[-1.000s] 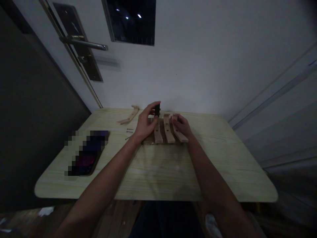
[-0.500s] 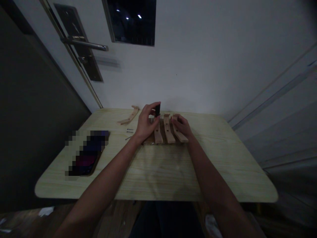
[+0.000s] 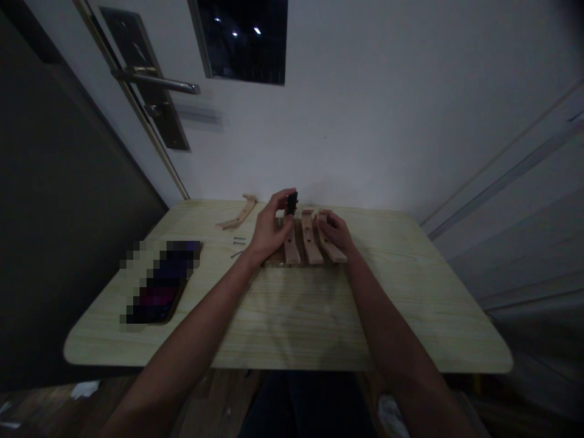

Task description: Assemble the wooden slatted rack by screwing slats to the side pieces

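My left hand (image 3: 272, 230) is closed around a short black-handled tool (image 3: 292, 203), upright over the upper end of the leftmost wooden hook (image 3: 291, 248). Its tip is hidden, so I cannot tell its exact kind. A second wooden hook (image 3: 309, 240) lies in the middle. My right hand (image 3: 335, 230) grips the upper part of the rightmost wooden hook (image 3: 333, 248), which slants outward. All three curved pieces have dark holes and rest across a brown board (image 3: 272, 258), partly covered by my left hand.
A loose wooden hook (image 3: 241, 216) lies at the back left of the table (image 3: 410, 304). Several screws (image 3: 239, 243) lie left of my left hand. A phone (image 3: 168, 286), partly pixelated, is at the table's left. Behind stands a white door with a metal handle (image 3: 159, 81).
The black tool has turned slightly and tilts a little to the right, with the left fingers shifting around it. My right hand and the wooden hooks have stayed in place.
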Tool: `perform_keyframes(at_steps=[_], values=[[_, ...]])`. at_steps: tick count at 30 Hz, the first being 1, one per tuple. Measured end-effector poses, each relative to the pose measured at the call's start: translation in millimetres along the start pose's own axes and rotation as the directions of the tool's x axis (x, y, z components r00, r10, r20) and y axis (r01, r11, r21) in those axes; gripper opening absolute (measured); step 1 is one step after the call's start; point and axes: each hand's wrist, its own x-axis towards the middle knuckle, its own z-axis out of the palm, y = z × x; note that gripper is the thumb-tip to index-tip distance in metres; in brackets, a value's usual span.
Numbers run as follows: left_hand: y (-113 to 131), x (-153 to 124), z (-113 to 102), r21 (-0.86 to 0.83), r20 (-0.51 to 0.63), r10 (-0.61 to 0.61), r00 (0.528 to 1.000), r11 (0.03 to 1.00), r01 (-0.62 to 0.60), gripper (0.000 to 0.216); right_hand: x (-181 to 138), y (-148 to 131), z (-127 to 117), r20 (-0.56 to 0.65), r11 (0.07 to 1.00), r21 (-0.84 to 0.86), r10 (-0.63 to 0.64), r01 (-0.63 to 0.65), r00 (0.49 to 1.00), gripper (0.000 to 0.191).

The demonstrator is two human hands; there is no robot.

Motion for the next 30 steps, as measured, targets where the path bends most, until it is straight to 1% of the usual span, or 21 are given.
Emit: perform_keyframes(at_steps=[3, 5, 10, 17, 22, 30], values=[[-2.5, 1.0, -0.9, 0.110, -0.041, 0.038, 0.998, 0.993, -0.033, 0.046, 0.5, 1.3, 0.2, 0.009, 1.000, -0.015, -0.002, 0.002, 1.000, 0.050], [-5.6, 1.4, -0.9, 0.147, -0.057, 0.042, 0.997, 0.989, -0.034, 0.046, 0.9, 2.2, 0.5, 0.013, 1.000, -0.029, 0.001, 0.000, 1.000, 0.050], [-6.4, 1.4, -0.1, 0.125, -0.050, 0.021, 0.999, 0.992, -0.015, 0.045, 0.8, 2.2, 0.7, 0.005, 1.000, -0.011, -0.009, 0.009, 1.000, 0.049], [0.9, 0.1, -1.6, 0.068, -0.009, -0.020, 1.000, 0.997, 0.020, 0.055, 0.6, 0.6, -0.9, 0.014, 1.000, -0.025, 0.000, 0.001, 1.000, 0.044], [3.3, 0.0, -2.9, 0.034, 0.029, -0.032, 0.999, 0.999, 0.031, 0.051, -0.6, 1.4, -0.3, 0.012, 1.000, 0.013, 0.010, -0.010, 1.000, 0.043], [-5.6, 2.5, -1.4, 0.126, -0.025, 0.026, 0.999, 0.992, -0.023, 0.050, 0.7, 1.7, -0.7, 0.018, 0.999, -0.032, -0.021, 0.022, 1.000, 0.043]])
